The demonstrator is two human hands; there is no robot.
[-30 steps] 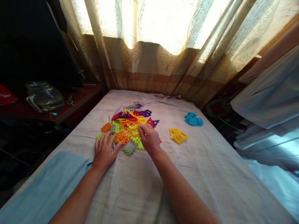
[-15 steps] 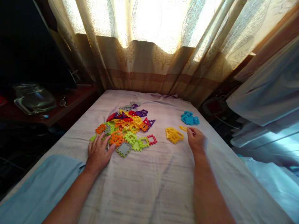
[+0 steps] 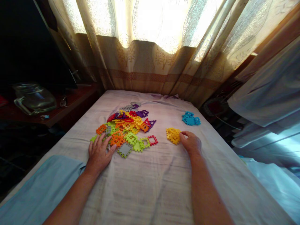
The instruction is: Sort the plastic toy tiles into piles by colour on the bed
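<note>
My left hand [image 3: 99,154] lies with spread fingers on the near left edge of a mixed pile of toothed plastic pieces, beside an orange piece [image 3: 117,139] and a grey square [image 3: 125,149]. My right hand [image 3: 191,143] has thumb and forefinger pinched at the right edge of a small yellow pile [image 3: 172,135], closed on a yellow piece mostly hidden among the others. Behind the yellow pile, blue pieces [image 3: 191,119] lie in a group. Light green pieces [image 3: 137,146] and a red square frame [image 3: 153,140] form the pile's near right side.
All the pieces lie on a bed with a pale sheet [image 3: 150,187]. A light blue cloth [image 3: 44,187] covers its near left part. On the left, a dark red table [image 3: 77,97] holds a glass jug [image 3: 35,99]. Curtains [image 3: 150,62] hang behind.
My right hand has moved left, bringing the yellow piece from beside the yellow pile to its right edge. My left hand has stayed in place.
</note>
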